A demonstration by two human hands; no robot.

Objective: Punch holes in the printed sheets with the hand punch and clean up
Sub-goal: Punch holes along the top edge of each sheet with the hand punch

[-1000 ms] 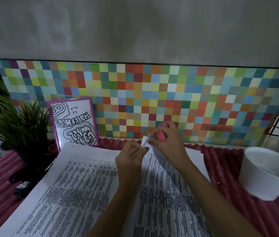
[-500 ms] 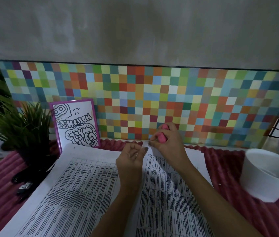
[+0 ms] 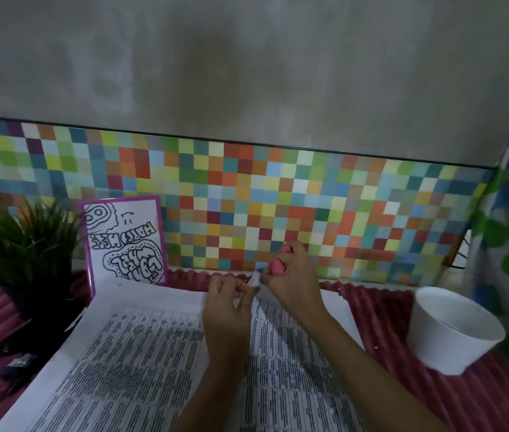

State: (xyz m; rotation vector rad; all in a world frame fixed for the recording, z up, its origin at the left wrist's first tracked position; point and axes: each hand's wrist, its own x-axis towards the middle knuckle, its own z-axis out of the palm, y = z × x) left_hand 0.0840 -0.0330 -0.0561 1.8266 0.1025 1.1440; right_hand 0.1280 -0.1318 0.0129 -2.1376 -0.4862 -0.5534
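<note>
The small, light hand punch was recorded clenched in the right grip at the far edge of the printed sheets lying toward the counter's back edge, whose thin, limp margin, pinched by the left grip, was judged best held close beside the punch.

I count two hands, left and right; one pink hand punch; one white bowl; one potted plant; one purple-framed card. The printed sheets overlap, so I cannot count them.
</note>
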